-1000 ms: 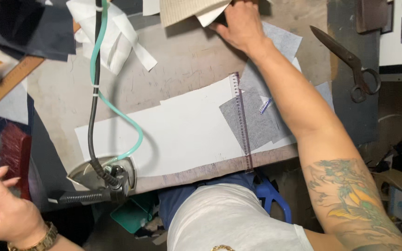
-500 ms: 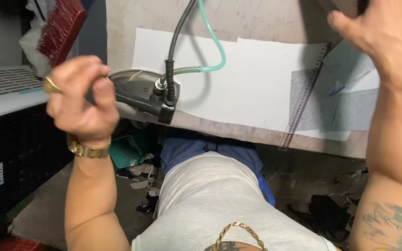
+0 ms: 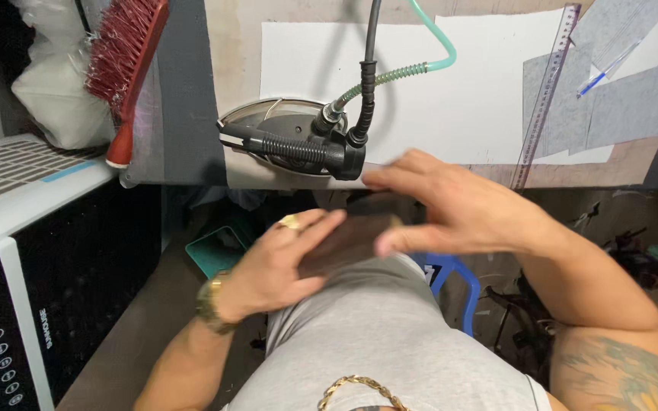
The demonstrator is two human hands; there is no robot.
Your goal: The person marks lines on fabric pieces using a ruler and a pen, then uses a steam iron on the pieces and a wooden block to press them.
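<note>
the dark brown piece [image 3: 348,236] lies flat between both hands in front of the torso, its long axis running from the left hand [image 3: 283,266], which supports it from below, toward the right hand [image 3: 451,209], open-fingered over its far end.

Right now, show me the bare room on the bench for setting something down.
Freest: the white sheet between the iron and the ruler. A bare strip runs along the bench's near edge, right of the iron. Crowded: the grey pieces and pen at right.
</note>
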